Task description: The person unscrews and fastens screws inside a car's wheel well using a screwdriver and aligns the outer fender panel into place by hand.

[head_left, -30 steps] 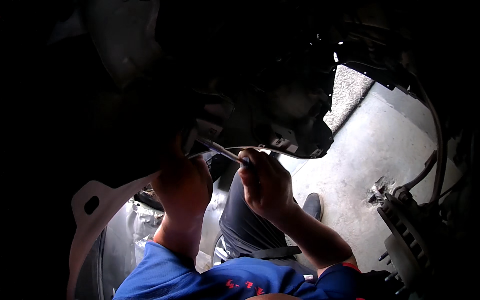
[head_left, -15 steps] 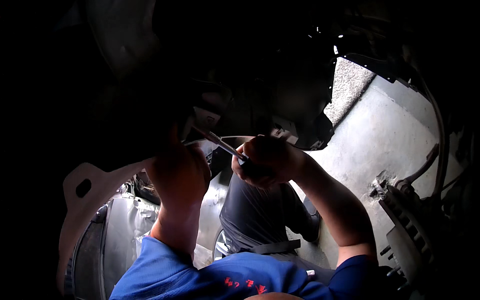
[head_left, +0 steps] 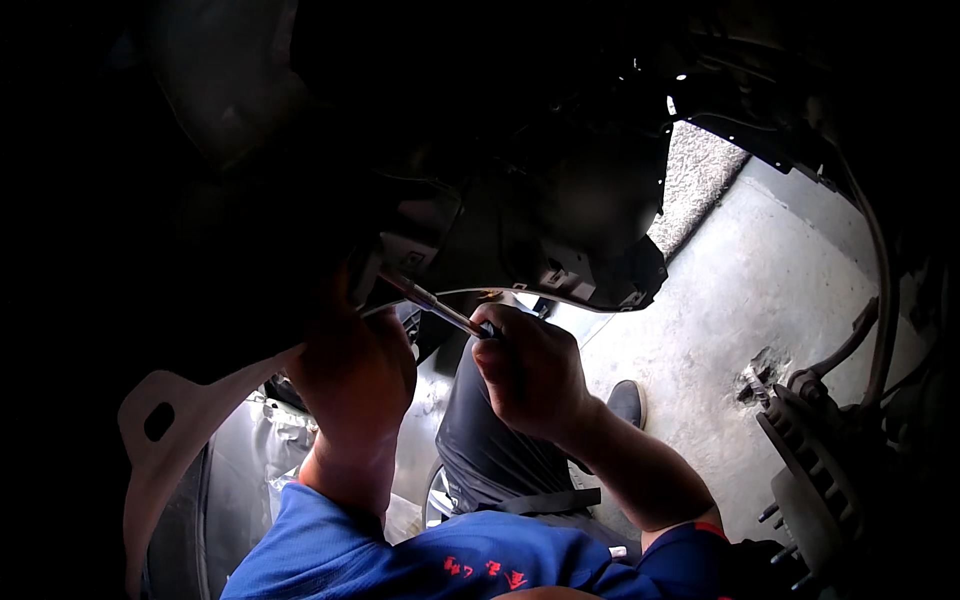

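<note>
My right hand [head_left: 528, 370] is closed round the dark handle of a socket driver [head_left: 437, 304]. Its metal shaft slants up and left to a thicker end beside a dark panel with a small square clip slot [head_left: 408, 252]. What the tip meets is lost in shadow. My left hand [head_left: 352, 350] reaches up close to that end of the shaft. Its back and wrist show, but its fingers vanish into the dark, so what they touch cannot be made out.
Dark vehicle bodywork surrounds my arms, with a pale flange [head_left: 190, 425] with an oval hole at left. A brake disc with wheel studs [head_left: 815, 475] stands at lower right beside a hanging hose [head_left: 882, 270]. Concrete floor [head_left: 690, 340] and a shoe [head_left: 627, 405] show below.
My right hand has rolled over on the handle and dropped slightly, its forearm lower now. The driver's shaft keeps nearly the same slant. My left hand has hardly moved.
</note>
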A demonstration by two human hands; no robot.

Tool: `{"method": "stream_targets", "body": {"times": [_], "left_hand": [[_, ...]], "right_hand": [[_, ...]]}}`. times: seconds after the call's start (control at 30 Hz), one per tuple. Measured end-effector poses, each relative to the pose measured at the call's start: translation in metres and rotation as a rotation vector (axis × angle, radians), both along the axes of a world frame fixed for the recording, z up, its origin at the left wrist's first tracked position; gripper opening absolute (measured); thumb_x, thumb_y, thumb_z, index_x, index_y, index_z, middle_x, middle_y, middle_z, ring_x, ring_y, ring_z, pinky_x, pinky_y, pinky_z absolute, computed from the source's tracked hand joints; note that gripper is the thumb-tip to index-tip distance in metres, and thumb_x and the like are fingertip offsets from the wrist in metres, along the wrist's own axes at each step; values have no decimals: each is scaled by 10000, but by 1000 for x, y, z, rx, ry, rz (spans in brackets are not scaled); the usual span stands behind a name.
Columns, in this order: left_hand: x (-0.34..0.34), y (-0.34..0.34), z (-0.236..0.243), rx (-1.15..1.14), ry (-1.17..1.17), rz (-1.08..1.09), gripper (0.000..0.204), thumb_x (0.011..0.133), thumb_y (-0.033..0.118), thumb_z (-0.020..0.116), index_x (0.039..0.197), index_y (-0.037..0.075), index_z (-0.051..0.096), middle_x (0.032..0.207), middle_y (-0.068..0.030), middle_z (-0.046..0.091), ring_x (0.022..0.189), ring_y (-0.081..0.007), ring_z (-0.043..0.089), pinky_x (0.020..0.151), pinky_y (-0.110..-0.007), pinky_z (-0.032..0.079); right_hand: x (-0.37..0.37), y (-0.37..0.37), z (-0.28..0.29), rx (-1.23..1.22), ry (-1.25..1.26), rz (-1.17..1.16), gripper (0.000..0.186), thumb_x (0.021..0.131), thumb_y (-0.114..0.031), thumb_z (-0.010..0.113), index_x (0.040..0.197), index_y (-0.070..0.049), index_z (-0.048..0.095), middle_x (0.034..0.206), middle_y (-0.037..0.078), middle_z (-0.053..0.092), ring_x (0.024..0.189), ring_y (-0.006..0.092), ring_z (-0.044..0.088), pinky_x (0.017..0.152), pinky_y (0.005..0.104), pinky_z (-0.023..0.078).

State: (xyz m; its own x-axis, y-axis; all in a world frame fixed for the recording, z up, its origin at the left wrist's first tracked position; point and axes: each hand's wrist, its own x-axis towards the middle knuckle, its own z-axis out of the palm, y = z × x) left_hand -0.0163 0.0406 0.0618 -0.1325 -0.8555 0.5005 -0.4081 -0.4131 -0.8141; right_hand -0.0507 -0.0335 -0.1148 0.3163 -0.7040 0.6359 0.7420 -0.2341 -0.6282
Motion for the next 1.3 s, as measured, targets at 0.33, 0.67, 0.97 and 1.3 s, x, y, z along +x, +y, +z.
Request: {"method": "stream_targets", "body": {"times": [0.33,0.67,0.97,1.3], "left_hand": [[26,7,-3,-113,441,4,508,856,99,605,1319,-102,550,1259,-270,617,1016,-381,687,904,-465,531],[13,-29,-2,58,88,-359,453,948,176,627,1345,-32,564,1213,-201,655,985,-344,695,898,-429,538],[116,-10,-41,84,1037,-586,433,1060,443,488,1243,52,520,1242,-115,569,1138,-216,532,1078,-446,366],[80,-42,-110,122,1324,-849,721,1048,234,421,1604,-4,28,1661,-280,79,1549,-420,93,1245,-522,139]], "right_hand": [[55,-42,-21,131,-442,1885,591,987,-595,549,1023,-11,633,598,-17,502,437,35,397,389,199,282],[15,-33,-30,59,-196,713,241,922,-248,775,952,-57,632,764,10,609,607,73,554,522,247,433],[13,20,-29,226,-120,-194,223,988,-261,680,1054,-49,657,765,53,627,632,153,591,585,309,463],[13,25,-29,100,-16,-711,180,1034,-153,526,1119,-8,590,990,212,623,864,390,617,745,463,487]]}}
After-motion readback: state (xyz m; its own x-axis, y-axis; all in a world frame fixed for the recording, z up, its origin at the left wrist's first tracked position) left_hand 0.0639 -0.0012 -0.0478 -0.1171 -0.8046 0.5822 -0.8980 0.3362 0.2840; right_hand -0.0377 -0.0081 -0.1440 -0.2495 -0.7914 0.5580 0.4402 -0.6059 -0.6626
